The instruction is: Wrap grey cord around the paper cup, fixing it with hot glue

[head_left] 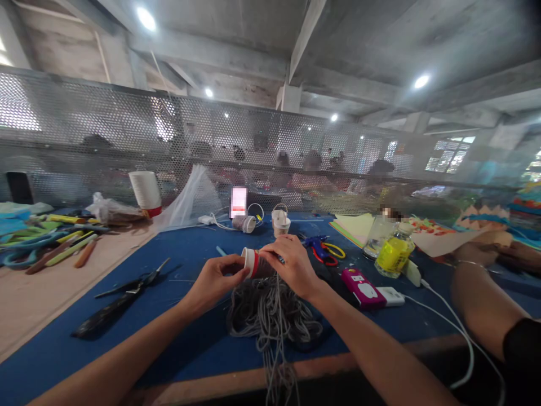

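Note:
My left hand (226,276) is closed on the white rim of a paper cup (250,263), which lies on its side in the air above the table. A red band shows below the rim, and grey-brown cord seems to wrap the cup's body. My right hand (291,262) is closed at the cup's other end, its fingers pinching grey cord (276,321). Strands run down from there into a loose heap, and some hang over the table's front edge. My right fingers partly hide the cup's far end.
Black scissors (127,299) lie left, near a stack of paper cups (145,192). Two cord-wrapped cups (280,221) stand or lie behind my hands. A blue glue gun (316,248), magenta power strip (363,287) and yellow-liquid bottle (395,251) sit right, beside another person's arm (482,299).

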